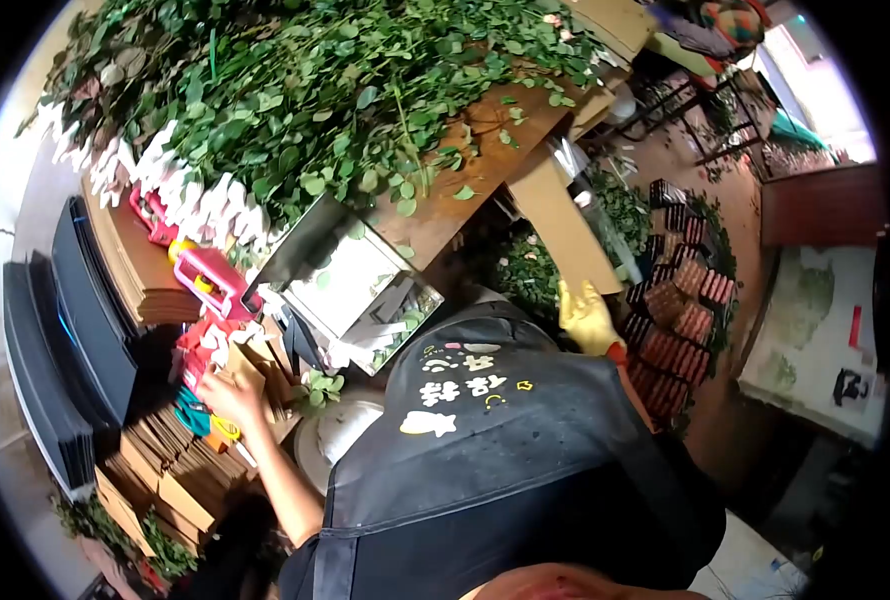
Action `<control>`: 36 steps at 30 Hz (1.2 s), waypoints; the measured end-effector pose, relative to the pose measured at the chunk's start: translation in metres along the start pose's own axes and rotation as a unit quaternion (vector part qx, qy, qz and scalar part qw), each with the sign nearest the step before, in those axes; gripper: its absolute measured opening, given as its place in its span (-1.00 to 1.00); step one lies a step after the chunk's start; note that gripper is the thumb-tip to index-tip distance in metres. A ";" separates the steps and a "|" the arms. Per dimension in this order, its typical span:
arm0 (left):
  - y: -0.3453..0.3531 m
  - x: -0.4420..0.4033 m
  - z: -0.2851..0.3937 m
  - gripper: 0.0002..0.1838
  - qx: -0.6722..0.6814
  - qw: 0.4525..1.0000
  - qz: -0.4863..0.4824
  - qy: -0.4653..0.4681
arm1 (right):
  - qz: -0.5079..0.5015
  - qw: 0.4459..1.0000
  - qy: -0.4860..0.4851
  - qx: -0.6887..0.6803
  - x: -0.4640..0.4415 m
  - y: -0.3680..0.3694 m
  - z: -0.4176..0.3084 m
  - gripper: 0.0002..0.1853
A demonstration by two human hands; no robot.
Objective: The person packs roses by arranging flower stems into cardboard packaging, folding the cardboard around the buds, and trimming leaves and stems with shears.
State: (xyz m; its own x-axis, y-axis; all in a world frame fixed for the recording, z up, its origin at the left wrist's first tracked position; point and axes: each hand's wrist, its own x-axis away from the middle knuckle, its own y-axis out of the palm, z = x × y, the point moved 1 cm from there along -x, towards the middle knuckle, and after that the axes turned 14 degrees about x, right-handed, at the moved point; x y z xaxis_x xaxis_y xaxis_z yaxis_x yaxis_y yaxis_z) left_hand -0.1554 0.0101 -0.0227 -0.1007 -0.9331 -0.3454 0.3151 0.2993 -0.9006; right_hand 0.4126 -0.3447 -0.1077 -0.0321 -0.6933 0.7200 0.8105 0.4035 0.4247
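Note:
My left hand is bare and reaches down at the left, its fingers curled together among small red and white pieces. What lies between those fingertips is too small to make out. Just below it are teal handles and a yellow loop, perhaps of scissors. On the other side, my right hand wears a yellow glove. Its fingers close on the lower end of a long flat piece of cardboard, which slants up toward the table.
Leafy cut stems with white-wrapped ends are heaped on the wooden table. A pink tape dispenser and an open metal box stand at its near edge. Folded cardboard and black sheets are stacked left. Flower bundles cover the floor right.

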 end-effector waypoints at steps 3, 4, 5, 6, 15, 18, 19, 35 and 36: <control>-0.004 -0.008 0.149 -0.68 0.425 0.884 -0.173 -0.090 | 0.012 0.968 -0.123 0.218 0.001 -0.007 0.087 -0.54; 0.009 -0.001 0.187 -0.67 0.536 0.765 -0.308 -0.179 | 0.008 0.957 -0.130 0.260 0.002 -0.007 0.109 -0.53; 0.000 -0.002 0.246 -0.60 0.454 0.802 -0.366 -0.129 | -0.005 0.954 -0.114 0.277 0.008 -0.011 0.123 -0.52; 0.011 -0.003 0.281 -0.49 0.536 0.776 -0.332 -0.021 | -0.013 0.952 -0.103 0.286 0.014 -0.011 0.134 -0.51; 0.044 -0.015 0.432 -0.27 0.389 0.598 -0.698 0.062 | -0.116 0.910 0.000 0.397 0.067 -0.004 0.212 -0.43; 0.100 -0.010 0.460 -0.76 0.470 0.417 -0.760 -0.165 | -0.154 0.886 0.045 0.435 0.075 0.000 0.228 -0.39; 0.095 -0.009 0.473 -0.77 0.450 0.461 -0.755 -0.122 | -0.171 0.869 0.061 0.460 0.080 0.004 0.231 -0.38; -0.194 -0.117 0.498 -0.80 0.023 0.741 -0.321 0.590 | -0.119 0.332 -0.624 0.697 0.089 0.193 -0.010 -0.09; -0.201 -0.119 0.485 -0.77 0.038 0.754 -0.327 0.568 | -0.150 0.366 -0.631 0.667 0.079 0.211 -0.028 -0.02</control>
State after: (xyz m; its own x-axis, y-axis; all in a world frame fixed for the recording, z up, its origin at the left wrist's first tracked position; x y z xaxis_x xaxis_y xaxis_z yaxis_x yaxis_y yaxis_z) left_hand 0.2510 -0.0355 0.3278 -0.9882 -0.0903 0.1235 -0.1032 -0.2024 -0.9738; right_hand 0.5973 -0.3310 0.0234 -0.9298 -0.3379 -0.1460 -0.3210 0.9384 -0.1278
